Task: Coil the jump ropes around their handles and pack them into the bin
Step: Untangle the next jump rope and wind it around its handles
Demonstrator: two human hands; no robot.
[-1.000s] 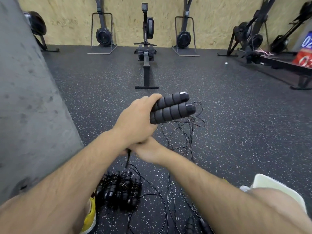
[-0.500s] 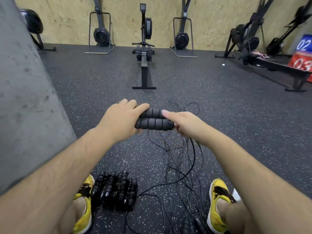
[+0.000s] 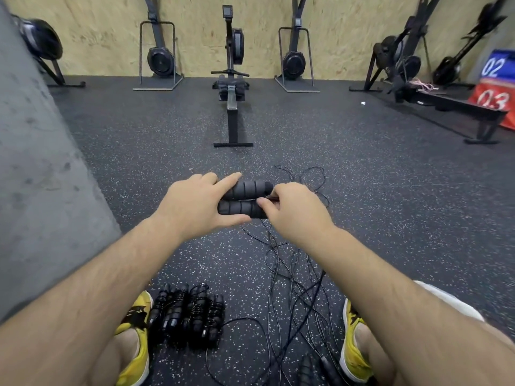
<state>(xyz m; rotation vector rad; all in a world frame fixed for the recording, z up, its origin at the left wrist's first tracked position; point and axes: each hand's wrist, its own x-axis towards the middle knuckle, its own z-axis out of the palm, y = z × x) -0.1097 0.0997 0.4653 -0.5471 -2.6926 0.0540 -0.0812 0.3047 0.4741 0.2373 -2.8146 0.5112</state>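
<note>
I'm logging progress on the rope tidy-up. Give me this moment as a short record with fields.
left hand: grips two handles side by side
right hand: pinches the cord at the handles' right end
handles: held level above the floor, no coils visible on them
loose cords: tangled on the floor
coiled ropes: bundled on the floor beside the left shoe
bin: not in view
</note>
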